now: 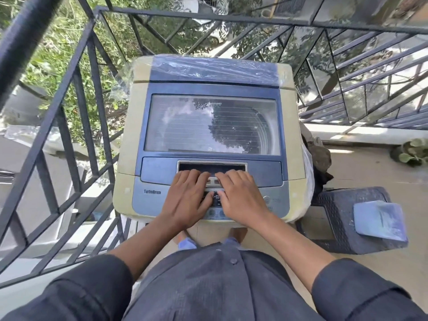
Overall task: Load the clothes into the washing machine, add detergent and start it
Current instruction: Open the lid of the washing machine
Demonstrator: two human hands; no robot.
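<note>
Dark sleeves and shirt front lowest in view. Left hand [187,198] and right hand [238,197] lie flat, side by side, on the washing machine [129,144] front edge; fingers straight, gripping nothing, fingertips at the lid handle recess [212,167], palms over the control panel [148,200]. Behind the recess, the glass lid [212,125] is closed, drum visible through it. Right of the machine: dark basket [342,218] with a blue pad [379,221] on it. Black railing [76,89] left of and behind the machine.

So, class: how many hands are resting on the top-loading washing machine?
2. The left hand lies flat on the control panel of the cream-and-blue washing machine, fingertips at the lid's handle recess. The right hand lies beside it, likewise placed.
</note>
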